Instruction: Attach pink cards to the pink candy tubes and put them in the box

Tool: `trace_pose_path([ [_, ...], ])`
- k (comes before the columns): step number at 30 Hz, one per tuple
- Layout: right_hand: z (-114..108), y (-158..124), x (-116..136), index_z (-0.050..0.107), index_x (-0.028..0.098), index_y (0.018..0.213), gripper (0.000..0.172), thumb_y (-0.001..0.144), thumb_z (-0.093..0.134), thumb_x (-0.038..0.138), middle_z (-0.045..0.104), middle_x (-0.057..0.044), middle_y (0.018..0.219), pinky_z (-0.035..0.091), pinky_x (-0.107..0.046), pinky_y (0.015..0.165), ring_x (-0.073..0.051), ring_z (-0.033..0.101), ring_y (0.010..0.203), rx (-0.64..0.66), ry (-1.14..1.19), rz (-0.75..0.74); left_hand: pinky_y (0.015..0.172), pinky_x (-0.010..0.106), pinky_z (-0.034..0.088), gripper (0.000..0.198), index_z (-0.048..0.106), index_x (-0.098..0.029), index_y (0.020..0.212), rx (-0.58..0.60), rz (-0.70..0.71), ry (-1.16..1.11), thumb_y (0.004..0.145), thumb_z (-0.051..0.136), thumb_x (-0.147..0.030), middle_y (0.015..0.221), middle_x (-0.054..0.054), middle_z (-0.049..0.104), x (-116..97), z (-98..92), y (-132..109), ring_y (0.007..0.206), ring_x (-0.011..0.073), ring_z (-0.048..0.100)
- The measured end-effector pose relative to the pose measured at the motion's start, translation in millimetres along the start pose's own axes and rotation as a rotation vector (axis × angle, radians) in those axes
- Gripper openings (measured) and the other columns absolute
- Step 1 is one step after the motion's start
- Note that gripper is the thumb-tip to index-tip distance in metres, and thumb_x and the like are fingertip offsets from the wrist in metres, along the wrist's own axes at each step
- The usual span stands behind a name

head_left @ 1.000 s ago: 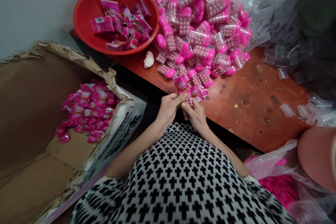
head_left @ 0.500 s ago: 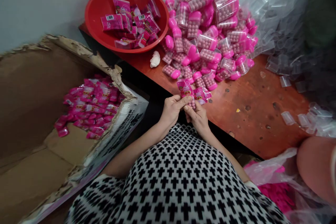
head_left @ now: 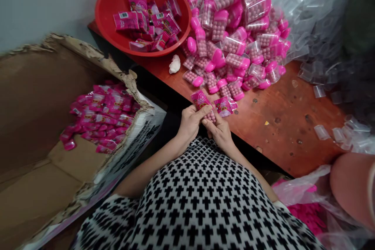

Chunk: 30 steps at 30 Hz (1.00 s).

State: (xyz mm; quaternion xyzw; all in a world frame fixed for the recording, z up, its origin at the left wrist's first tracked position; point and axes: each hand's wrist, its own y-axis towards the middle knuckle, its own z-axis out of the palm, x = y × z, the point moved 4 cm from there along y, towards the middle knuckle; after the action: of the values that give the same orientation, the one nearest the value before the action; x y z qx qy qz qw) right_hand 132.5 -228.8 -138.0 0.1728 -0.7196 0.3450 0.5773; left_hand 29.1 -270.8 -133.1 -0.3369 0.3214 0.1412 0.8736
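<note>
Bead container [head_left: 210,115]: clear, showing round pink beads [head_left: 211,117], at the near edge of the table [head_left: 278,140], pinched by left hand [head_left: 189,122] and right hand [head_left: 219,129] (its lower end hidden).
Glossy wrapper [head_left: 200,99]: against it, leaning further left than half a second ago.
Surroundings: flat wrapper [head_left: 225,105] near, heaped tubes [head_left: 235,61] beyond, ragged cardboard box [head_left: 35,109] leftward.

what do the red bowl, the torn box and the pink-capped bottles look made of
Red bowl: probably plastic, glossy, smooth and evenly coloured. Torn box: cardboard, matte brown inside, edges ragged. Pink-capped bottles: likely clear, shiny plastic; pink balls show through.
</note>
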Motion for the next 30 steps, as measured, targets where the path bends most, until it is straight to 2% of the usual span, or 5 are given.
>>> trace_pose_path([
  [3,5.2,-2.7,-1.5,0.053,0.022,0.083,0.031,0.083,0.069,0.049,0.046,0.01,0.048,0.03,-0.02,0.036,-0.007,0.039,0.037,0.042,0.108,0.001,0.065,0.024,0.053,0.036,0.074,-0.011,0.072,0.093,-0.03,0.039,0.052,0.092,-0.036,0.069,0.005,0.072,0.2,0.3,-1.0,0.061,0.0125,0.064],
  [7,9.7,-7.9,-1.7,0.04,0.024,0.072,0.044,0.08,0.069,0.055,0.041,0.011,0.047,0.031,-0.021,0.036,-0.006,0.037,0.034,0.055,0.323,0.016,0.056,0.026,0.052,0.036,0.071,-0.01,0.062,0.193,-0.11,0.112,0.052,0.092,-0.037,0.064,0.008,0.071,1.5,1.1,-4.3,0.055,0.0151,0.063],
  [18,0.2,-1.9,9.6,0.058,0.021,0.086,0.029,0.083,0.063,0.049,0.059,0.001,0.07,0.042,-0.027,0.06,-0.013,0.053,0.06,-0.09,-0.27,-0.143,0.06,0.019,0.048,0.029,0.076,-0.011,0.071,0.101,-0.053,0.005,0.057,0.089,-0.033,0.065,0.004,0.071,1.1,3.0,-3.0,0.055,0.0076,0.058],
  [26,7.2,-15.9,1.1,0.053,0.021,0.074,0.036,0.085,0.06,0.055,0.048,0.005,0.058,0.038,-0.025,0.055,-0.011,0.044,0.053,-0.052,-0.128,-0.074,0.059,0.023,0.048,0.022,0.072,-0.013,0.063,0.246,-0.156,0.107,0.053,0.087,-0.026,0.059,0.002,0.067,5.2,1.9,-11.7,0.053,0.0103,0.057],
  [30,4.6,-12.5,3.3,0.057,0.021,0.08,0.034,0.084,0.064,0.054,0.051,0.005,0.062,0.038,-0.024,0.055,-0.011,0.047,0.056,-0.052,-0.105,-0.073,0.063,0.023,0.05,0.032,0.072,-0.014,0.072,0.219,-0.113,0.05,0.057,0.089,-0.037,0.07,0.004,0.071,6.9,1.8,-12.1,0.061,0.0123,0.062],
])
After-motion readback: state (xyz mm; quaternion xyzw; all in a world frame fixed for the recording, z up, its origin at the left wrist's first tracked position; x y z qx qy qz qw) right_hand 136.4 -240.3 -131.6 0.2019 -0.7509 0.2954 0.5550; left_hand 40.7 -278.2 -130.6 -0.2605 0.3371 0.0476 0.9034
